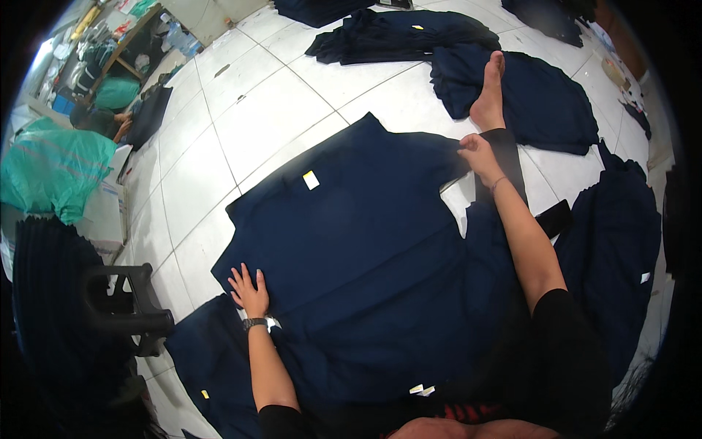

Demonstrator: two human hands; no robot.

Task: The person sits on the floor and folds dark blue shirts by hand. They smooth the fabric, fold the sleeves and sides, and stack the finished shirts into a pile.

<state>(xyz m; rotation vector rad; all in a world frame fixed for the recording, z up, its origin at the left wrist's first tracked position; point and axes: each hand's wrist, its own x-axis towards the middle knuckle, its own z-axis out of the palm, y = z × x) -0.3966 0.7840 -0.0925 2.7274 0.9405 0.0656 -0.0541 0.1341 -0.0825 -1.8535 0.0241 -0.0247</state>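
Note:
A navy short-sleeved shirt (pixel 351 212) lies spread out before me, with a small yellow-and-white tag (pixel 311 180) on its upper part. My left hand (pixel 250 293) rests flat on the shirt's left sleeve, fingers spread. At the right, my right hand (pixel 480 156) pinches the end of the other sleeve. That sleeve reaches beside my outstretched leg and bare foot (pixel 488 95). More navy cloth lies beneath the shirt's lower part, with white tags (pixel 422 390) near my body; where one piece ends and another begins is hard to tell.
Folded navy garment stacks lie at the far side (pixel 402 36), beyond my foot (pixel 548 102) and at the right (pixel 614 256). A dark plastic stool (pixel 131 300) stands left, by a tall navy pile (pixel 55 293). Green plastic bags (pixel 55 164) and another person (pixel 102 121) are far left.

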